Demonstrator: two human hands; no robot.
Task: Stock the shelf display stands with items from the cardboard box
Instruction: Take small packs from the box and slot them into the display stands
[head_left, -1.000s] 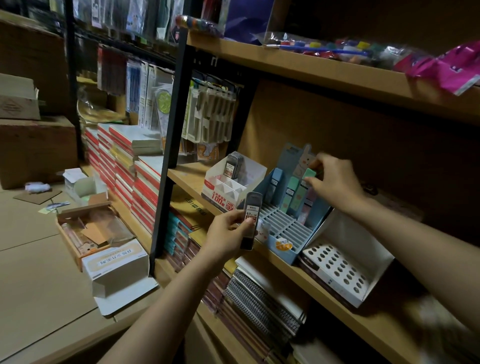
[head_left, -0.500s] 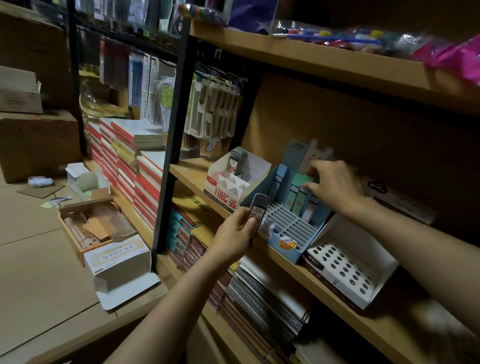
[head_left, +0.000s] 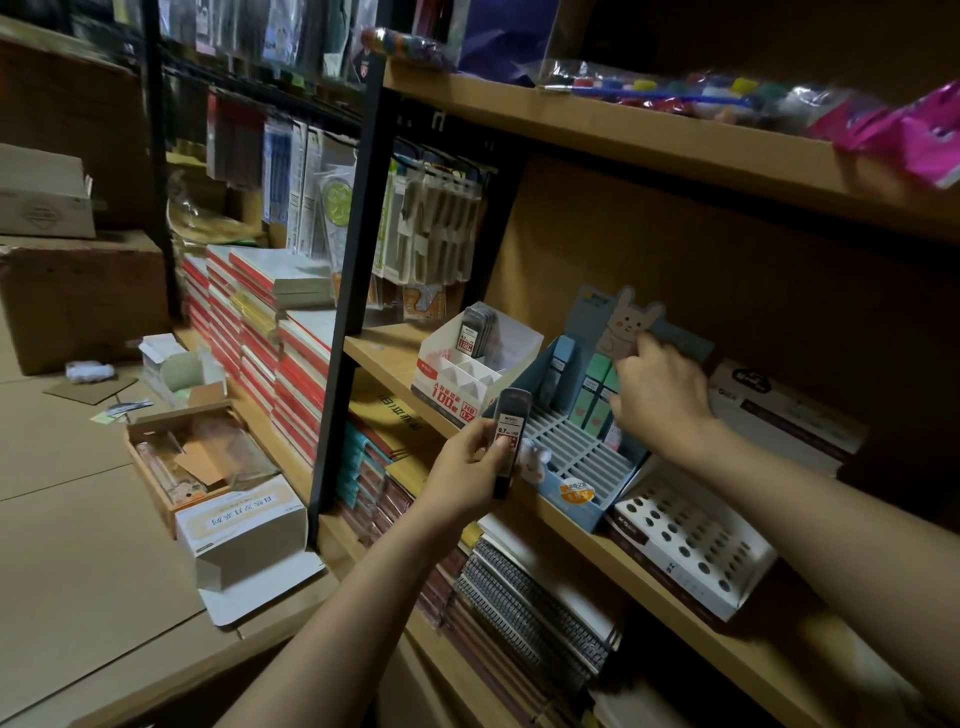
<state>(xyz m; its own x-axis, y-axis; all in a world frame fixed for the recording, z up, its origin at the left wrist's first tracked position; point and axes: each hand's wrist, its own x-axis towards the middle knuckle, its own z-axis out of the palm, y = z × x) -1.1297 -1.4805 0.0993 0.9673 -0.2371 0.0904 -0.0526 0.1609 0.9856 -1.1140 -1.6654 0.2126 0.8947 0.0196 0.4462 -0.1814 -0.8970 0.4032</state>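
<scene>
Left hand (head_left: 470, 467) grips a dark lead case (head_left: 509, 435) upright, just before the blue display stand (head_left: 582, 462) on the shelf (head_left: 644, 561); right hand (head_left: 657, 395) fingers curled onto green packs (head_left: 597, 395) in the stand's back rows

I see a wooden shelf (head_left: 395, 358) carrying, from left to right, a white display box (head_left: 457, 379), a blue slotted stand (head_left: 571, 467) and a white holed tray (head_left: 691, 551); farther right sits a long dark box (head_left: 779, 415); the floor (head_left: 78, 519) at left holds an open cardboard box (head_left: 156, 441) and a white carton (head_left: 244, 525).
</scene>
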